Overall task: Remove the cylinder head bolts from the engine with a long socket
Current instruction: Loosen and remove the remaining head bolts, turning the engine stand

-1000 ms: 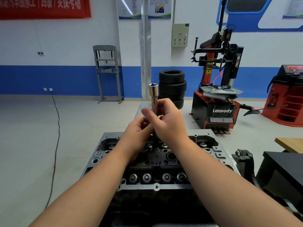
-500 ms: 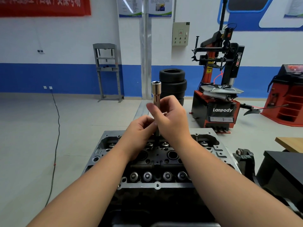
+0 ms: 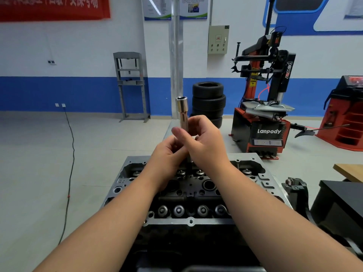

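Note:
A shiny long socket (image 3: 182,112) stands upright above the engine's cylinder head (image 3: 191,193), its square-drive end up. My right hand (image 3: 204,142) grips its lower shaft with fingers and thumb curled round it. My left hand (image 3: 167,156) holds the socket just below, fingers curled, partly tucked under the right. A dark thin bolt shank (image 3: 189,162) shows beneath the hands, hanging above the head's middle. Valve springs (image 3: 178,210) line the head's near row. Where the bolt meets the socket is hidden by my hands.
A red and black tyre changer (image 3: 263,114) stands at the back right, stacked tyres (image 3: 208,99) behind the socket. A dark bench (image 3: 343,203) and wooden board edge (image 3: 349,171) lie right of the engine. A black cable (image 3: 69,163) runs along the floor at left.
The socket has tilted slightly and both hands have shifted their hold round it; my right thumb now lies further across to the left. Hands stay above the head's middle.

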Action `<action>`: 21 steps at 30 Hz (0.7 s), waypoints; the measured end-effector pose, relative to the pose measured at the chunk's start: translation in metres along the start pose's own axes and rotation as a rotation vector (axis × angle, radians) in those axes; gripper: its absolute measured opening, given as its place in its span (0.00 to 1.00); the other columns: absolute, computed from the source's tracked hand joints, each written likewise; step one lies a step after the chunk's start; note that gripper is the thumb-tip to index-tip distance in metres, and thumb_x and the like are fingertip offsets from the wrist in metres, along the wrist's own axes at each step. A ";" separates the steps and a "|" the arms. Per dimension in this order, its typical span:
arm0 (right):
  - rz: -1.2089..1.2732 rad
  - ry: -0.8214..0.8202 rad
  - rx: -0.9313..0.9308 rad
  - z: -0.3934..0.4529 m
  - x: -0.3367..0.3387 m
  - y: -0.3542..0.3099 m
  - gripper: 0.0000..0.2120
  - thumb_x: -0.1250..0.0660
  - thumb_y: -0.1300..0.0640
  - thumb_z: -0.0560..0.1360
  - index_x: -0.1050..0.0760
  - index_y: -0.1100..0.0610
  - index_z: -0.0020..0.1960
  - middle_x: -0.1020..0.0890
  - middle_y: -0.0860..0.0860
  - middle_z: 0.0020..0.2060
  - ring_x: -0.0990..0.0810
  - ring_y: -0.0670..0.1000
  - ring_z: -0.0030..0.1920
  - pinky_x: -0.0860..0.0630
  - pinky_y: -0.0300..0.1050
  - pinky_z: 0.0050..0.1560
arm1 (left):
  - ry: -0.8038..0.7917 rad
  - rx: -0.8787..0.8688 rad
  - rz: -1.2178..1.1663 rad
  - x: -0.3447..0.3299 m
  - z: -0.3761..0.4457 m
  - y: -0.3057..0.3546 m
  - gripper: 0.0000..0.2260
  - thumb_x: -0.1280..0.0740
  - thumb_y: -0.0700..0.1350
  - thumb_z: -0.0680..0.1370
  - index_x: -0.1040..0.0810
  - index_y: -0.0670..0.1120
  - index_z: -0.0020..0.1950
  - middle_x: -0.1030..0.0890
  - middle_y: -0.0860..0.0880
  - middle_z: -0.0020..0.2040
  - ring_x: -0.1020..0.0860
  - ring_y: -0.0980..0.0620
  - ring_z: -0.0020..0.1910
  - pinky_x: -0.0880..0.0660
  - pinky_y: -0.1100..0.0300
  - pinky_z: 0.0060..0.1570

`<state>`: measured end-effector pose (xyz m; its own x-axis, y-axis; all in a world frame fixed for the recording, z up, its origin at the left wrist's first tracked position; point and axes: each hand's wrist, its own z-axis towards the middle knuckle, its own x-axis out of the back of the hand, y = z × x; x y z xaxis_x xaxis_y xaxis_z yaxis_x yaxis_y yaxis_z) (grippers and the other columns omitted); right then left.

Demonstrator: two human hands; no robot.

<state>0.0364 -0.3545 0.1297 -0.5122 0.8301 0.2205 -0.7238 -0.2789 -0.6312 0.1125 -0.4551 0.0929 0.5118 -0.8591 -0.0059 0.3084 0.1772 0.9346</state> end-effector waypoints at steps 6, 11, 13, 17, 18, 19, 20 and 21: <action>-0.067 0.031 -0.013 0.001 0.001 0.003 0.07 0.30 0.50 0.79 0.26 0.45 0.44 0.20 0.41 0.37 0.21 0.39 0.42 0.27 0.31 0.42 | -0.110 0.044 -0.033 0.000 -0.003 0.003 0.18 0.40 0.59 0.85 0.15 0.51 0.60 0.13 0.44 0.55 0.15 0.45 0.55 0.18 0.54 0.53; -0.033 -0.019 -0.050 0.000 0.002 0.001 0.04 0.35 0.52 0.82 0.22 0.50 0.52 0.15 0.44 0.45 0.18 0.43 0.48 0.20 0.46 0.52 | -0.075 0.044 -0.081 0.000 -0.001 0.002 0.19 0.37 0.60 0.82 0.15 0.48 0.56 0.13 0.43 0.52 0.14 0.45 0.51 0.18 0.55 0.50; -0.022 -0.036 -0.049 -0.001 0.001 0.000 0.07 0.37 0.53 0.83 0.21 0.52 0.53 0.15 0.44 0.46 0.17 0.44 0.49 0.20 0.50 0.54 | -0.031 0.037 -0.082 0.000 0.000 0.000 0.16 0.33 0.59 0.81 0.16 0.47 0.54 0.13 0.44 0.49 0.15 0.46 0.47 0.19 0.56 0.46; 0.023 -0.044 -0.039 0.001 0.000 -0.001 0.02 0.31 0.50 0.80 0.24 0.46 0.50 0.17 0.40 0.42 0.18 0.42 0.47 0.19 0.47 0.50 | 0.008 0.017 -0.067 -0.001 0.001 0.000 0.14 0.27 0.54 0.79 0.18 0.45 0.55 0.16 0.37 0.49 0.17 0.44 0.45 0.19 0.47 0.47; 0.011 -0.024 -0.032 0.001 0.000 -0.001 0.05 0.29 0.48 0.77 0.25 0.44 0.48 0.18 0.38 0.41 0.19 0.41 0.44 0.20 0.43 0.47 | 0.008 0.011 -0.058 -0.001 0.001 0.000 0.13 0.27 0.53 0.80 0.18 0.44 0.57 0.17 0.34 0.50 0.17 0.43 0.45 0.19 0.46 0.49; -0.010 -0.004 -0.023 0.002 -0.001 0.000 0.08 0.27 0.48 0.76 0.27 0.44 0.45 0.20 0.36 0.39 0.20 0.41 0.42 0.22 0.39 0.44 | 0.007 0.007 -0.048 -0.001 0.001 0.000 0.13 0.28 0.51 0.81 0.19 0.42 0.58 0.18 0.33 0.51 0.18 0.42 0.45 0.19 0.46 0.49; -0.027 0.014 -0.017 0.003 -0.001 0.001 0.09 0.27 0.49 0.76 0.27 0.44 0.44 0.20 0.35 0.38 0.21 0.40 0.40 0.24 0.35 0.41 | 0.005 0.006 -0.042 -0.001 0.000 0.001 0.13 0.29 0.51 0.81 0.19 0.42 0.58 0.18 0.33 0.51 0.18 0.42 0.46 0.19 0.48 0.48; -0.034 0.030 -0.016 0.003 0.000 0.002 0.08 0.28 0.50 0.77 0.27 0.44 0.43 0.20 0.35 0.36 0.21 0.40 0.39 0.26 0.33 0.39 | -0.002 0.009 -0.045 -0.001 0.000 0.001 0.13 0.31 0.51 0.82 0.19 0.42 0.59 0.17 0.34 0.51 0.18 0.42 0.46 0.19 0.51 0.48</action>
<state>0.0341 -0.3567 0.1307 -0.4735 0.8529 0.2201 -0.7329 -0.2429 -0.6355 0.1126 -0.4539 0.0938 0.4960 -0.8671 -0.0472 0.3237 0.1341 0.9366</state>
